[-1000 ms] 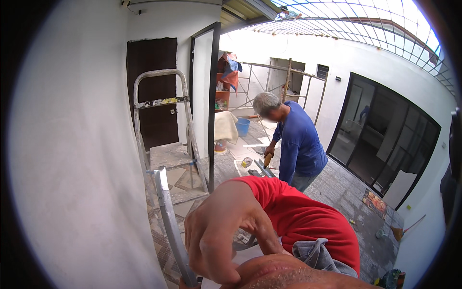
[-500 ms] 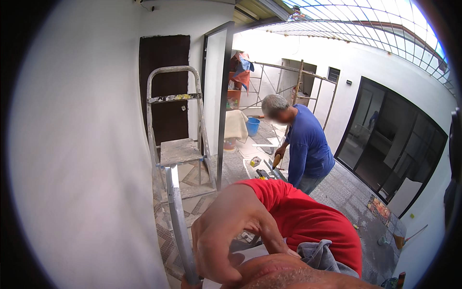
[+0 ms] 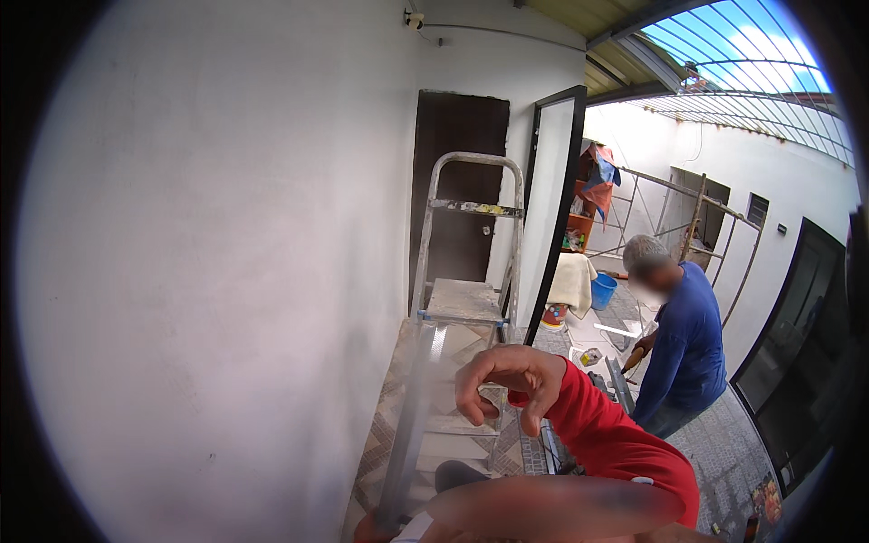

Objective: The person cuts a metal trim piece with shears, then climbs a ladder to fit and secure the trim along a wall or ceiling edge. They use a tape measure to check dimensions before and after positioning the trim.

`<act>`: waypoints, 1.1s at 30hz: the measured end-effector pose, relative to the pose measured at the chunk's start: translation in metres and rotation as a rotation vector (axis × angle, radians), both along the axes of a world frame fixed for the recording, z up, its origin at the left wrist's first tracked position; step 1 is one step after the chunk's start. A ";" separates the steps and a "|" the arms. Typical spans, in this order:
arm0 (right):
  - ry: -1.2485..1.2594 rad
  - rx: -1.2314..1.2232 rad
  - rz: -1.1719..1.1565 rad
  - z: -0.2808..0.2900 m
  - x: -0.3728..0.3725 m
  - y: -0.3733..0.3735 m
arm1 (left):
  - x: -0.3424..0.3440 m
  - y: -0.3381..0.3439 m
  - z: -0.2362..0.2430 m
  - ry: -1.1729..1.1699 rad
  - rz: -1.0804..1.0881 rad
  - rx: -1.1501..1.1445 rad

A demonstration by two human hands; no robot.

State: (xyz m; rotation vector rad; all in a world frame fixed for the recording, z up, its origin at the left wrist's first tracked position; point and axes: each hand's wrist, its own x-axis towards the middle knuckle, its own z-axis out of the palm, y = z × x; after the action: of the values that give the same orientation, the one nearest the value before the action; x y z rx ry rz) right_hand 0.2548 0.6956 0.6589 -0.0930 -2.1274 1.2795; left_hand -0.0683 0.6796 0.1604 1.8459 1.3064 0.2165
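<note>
My right hand (image 3: pixel 514 389), in a red sleeve (image 3: pixel 602 425), is raised in front of the stepladder. Its fingers are bent but apart, and I see nothing in them. To its left a long grey metal channel (image 3: pixel 407 430) leans up from the lower edge, smeared by motion, in front of the ladder's lower part. At its bottom end a blurred reddish patch marks my left hand (image 3: pixel 369 527), closed around the channel. Most of that hand lies out of the picture.
A paint-spattered stepladder (image 3: pixel 463 299) stands before a dark door (image 3: pixel 460 181), beside a white wall (image 3: pixel 226 271). An open framed door panel (image 3: pixel 554 208) is next to it. To the right, a co-worker in blue (image 3: pixel 692 335) bends over a power tool (image 3: pixel 636 357). Behind are a blue bucket (image 3: pixel 604 291) and scaffolding (image 3: pixel 701 217).
My view has swung left, so the surroundings sit further right. My right hand has moved up and away from the lower edge, its fingers apart. The metal channel now tilts to the right.
</note>
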 end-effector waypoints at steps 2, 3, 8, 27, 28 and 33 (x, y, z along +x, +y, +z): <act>0.033 -0.005 -0.054 -0.003 0.010 0.006 | -0.005 -0.003 0.004 -0.003 0.038 -0.003; 0.068 0.014 -0.071 -0.005 0.015 0.011 | -0.007 -0.005 0.007 -0.001 0.059 -0.006; 0.158 -0.053 -0.307 -0.020 0.055 0.061 | -0.010 0.000 0.018 0.000 0.166 -0.020; 0.189 -0.093 -1.647 -0.006 0.454 0.453 | 0.084 0.127 0.022 0.095 0.425 -0.079; 0.269 -0.144 -1.442 -0.011 0.457 0.459 | 0.085 0.127 0.022 0.061 0.420 -0.062; 0.370 -0.130 -1.388 -0.003 0.450 0.475 | 0.104 0.136 0.030 0.074 0.514 -0.121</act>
State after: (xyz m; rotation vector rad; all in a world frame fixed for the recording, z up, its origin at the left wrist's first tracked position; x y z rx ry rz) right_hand 0.7044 1.1702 0.6554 -1.0708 -1.1251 0.4822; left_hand 0.0356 0.8159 0.1908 1.4017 1.7902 0.3327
